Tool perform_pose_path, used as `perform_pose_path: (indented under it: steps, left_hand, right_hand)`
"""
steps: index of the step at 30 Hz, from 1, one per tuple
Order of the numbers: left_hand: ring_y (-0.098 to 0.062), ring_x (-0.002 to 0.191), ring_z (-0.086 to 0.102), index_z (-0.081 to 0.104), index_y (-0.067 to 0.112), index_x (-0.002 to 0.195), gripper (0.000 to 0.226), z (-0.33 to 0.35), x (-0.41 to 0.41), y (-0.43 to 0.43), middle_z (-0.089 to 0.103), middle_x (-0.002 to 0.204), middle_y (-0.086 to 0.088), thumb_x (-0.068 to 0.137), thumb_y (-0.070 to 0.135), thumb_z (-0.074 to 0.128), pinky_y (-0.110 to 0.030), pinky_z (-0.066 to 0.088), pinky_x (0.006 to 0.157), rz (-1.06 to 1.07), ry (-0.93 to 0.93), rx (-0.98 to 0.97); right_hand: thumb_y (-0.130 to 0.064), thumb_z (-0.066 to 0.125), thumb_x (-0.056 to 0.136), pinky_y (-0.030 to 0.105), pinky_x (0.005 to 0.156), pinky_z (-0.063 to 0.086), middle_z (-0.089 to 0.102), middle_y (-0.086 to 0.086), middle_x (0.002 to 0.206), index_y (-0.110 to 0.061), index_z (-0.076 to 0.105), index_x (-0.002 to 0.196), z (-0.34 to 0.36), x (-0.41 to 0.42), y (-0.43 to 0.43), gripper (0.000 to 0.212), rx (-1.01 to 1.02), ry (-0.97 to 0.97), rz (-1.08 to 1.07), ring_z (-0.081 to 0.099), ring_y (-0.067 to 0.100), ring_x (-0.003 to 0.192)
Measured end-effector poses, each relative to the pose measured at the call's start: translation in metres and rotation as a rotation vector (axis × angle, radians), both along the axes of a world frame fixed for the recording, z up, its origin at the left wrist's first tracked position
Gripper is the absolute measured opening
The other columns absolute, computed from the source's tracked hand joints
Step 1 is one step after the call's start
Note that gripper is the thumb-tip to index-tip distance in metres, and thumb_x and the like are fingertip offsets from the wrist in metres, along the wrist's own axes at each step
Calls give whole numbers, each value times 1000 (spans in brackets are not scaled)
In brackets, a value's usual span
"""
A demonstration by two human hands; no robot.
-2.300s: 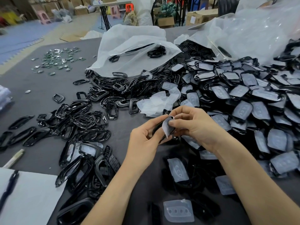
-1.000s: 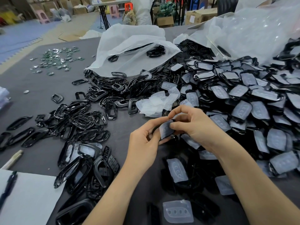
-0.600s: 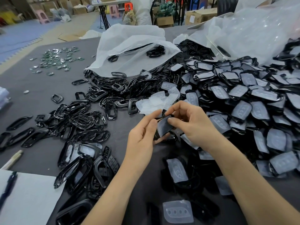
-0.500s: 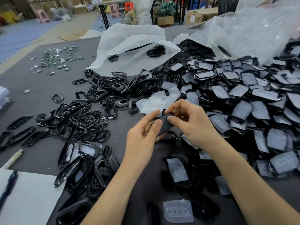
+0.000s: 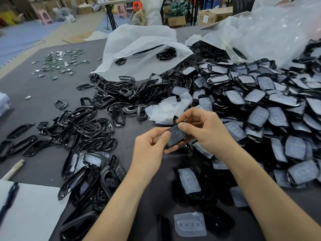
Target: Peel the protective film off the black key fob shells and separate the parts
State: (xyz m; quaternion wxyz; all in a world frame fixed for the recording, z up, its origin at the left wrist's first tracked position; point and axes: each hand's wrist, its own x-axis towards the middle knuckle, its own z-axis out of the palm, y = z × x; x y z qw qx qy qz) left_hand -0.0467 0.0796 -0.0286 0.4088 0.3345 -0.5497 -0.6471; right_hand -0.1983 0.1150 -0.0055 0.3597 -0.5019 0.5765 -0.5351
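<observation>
While the left hand (image 5: pixel 152 145) pinches a glossy black key fob shell (image 5: pixel 176 137) above the grey bench (image 5: pixel 52 98), the right hand (image 5: pixel 206 131) grips its upper edge. Hold it steady; pry from one corner.

Even, diffuse overhead light; soft shadows only. Glare on clear bags (image 5: pixel 271 30) and glossy black frames (image 5: pixel 90 129). Wide-angle bowing at edges. Slight softness throughout, background blurrier.

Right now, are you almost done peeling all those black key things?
Not nearly. Done: a pile of peeled films and the separated black frames on the left. In hand: one key fob shell, pinched between the left hand and right hand. Left: the big heap of film-covered shells on the right.
</observation>
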Motion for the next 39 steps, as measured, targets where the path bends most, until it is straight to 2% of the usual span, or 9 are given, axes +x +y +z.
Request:
perform_pose_path:
  steps: [4,8,11,15,21,28,33,36,39]
  left_hand:
    - [-21,79,74,69,10,97,24,-1,-2,2,76,82,-5,98,-1,48,-20,56,68,-19,-6,-7]
    - [-18,80,74,68,14,98,29,-1,-2,3,74,76,-8,97,-4,46,-21,57,68,3,-32,-51]
    - [-24,75,74,69,16,97,32,-2,-1,3,68,82,-26,97,-5,45,-22,57,64,51,-69,-116]
    - [-22,61,72,69,15,89,17,-2,0,3,75,75,-6,96,8,55,-20,54,54,58,-113,-160]
    - [-15,51,69,68,19,81,20,-3,0,1,72,63,3,96,17,55,-16,50,46,90,-164,-258]
    - [-21,58,71,66,24,106,23,-4,-1,-1,70,65,-2,84,32,63,-21,52,49,52,-78,-121]
    - [-21,69,73,61,28,117,36,-6,-2,-3,64,61,12,91,3,61,-21,56,63,-21,-75,-179]
    - [-30,74,69,63,32,114,48,-7,-3,-3,61,72,-15,92,-9,53,-21,56,68,-13,49,-90]
    - [-35,79,68,64,35,114,51,-8,-2,-3,57,73,-15,94,-10,50,-23,57,73,-5,56,-111]
  right_hand:
    - [2,64,86,25,67,53,61,2,73,-14,64,81,-2,-1,-1,16,1,68,-13,57,17,69]
    - [0,64,86,29,71,51,61,1,74,-15,64,82,-3,-2,-2,16,6,90,-7,56,16,71]
    - [0,63,87,35,74,53,62,1,74,-16,63,81,-4,1,-2,17,5,98,14,58,17,71]
    - [-1,64,87,27,69,54,64,3,75,-16,63,80,-3,2,-2,16,-4,102,51,60,12,68]
    - [-3,63,89,23,50,52,62,5,69,-6,63,84,-5,2,-1,6,25,12,76,62,15,51]
    - [-1,64,88,22,45,50,63,2,67,-12,62,80,-6,-4,-3,14,16,-69,-54,62,18,46]
    - [-2,64,88,22,47,50,64,-1,67,-15,62,79,-7,-4,-4,16,16,-55,-58,63,20,48]
    - [-1,65,87,22,47,50,64,5,72,-15,62,80,-8,-2,-3,17,7,-34,-66,63,23,48]
    - [1,65,87,22,47,50,63,6,70,-14,62,81,-8,-2,-3,16,21,-38,-68,62,21,47]
